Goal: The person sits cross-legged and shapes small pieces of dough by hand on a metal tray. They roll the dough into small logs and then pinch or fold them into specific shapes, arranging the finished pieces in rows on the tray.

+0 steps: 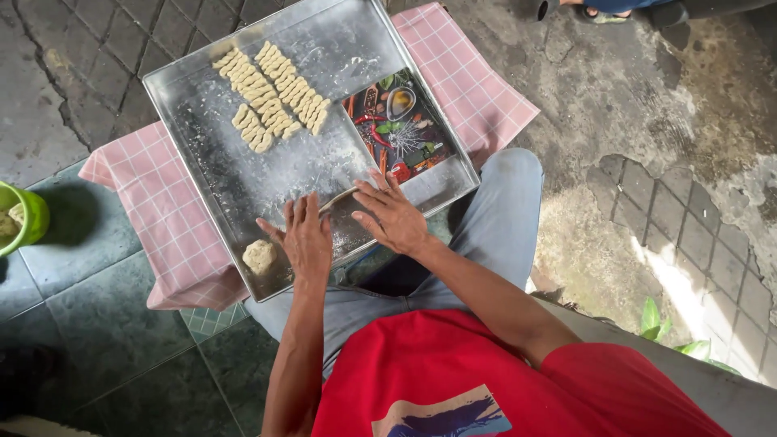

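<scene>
A floured metal tray [340, 48] rests on a pink checked cloth [162, 210]. My left hand [306, 239] and my right hand [392, 214] lie flat, fingers spread, on a dark board [405, 129] printed with chillies and spices that sits in the tray. A thin rope of dough [338, 198] shows between the two hands, pressed under the palms. A small lump of dough [259, 256] sits at the tray's near left corner. Several short cut dough pieces [271, 93] lie in rows at the far side of the tray.
A green bowl [23, 217] holding dough stands on the tiled floor at the left edge. My knee in grey trousers [506, 218] is beside the tray. Another person's sandalled foot [595, 10] shows at the top. Green leaves [672, 332] are at lower right.
</scene>
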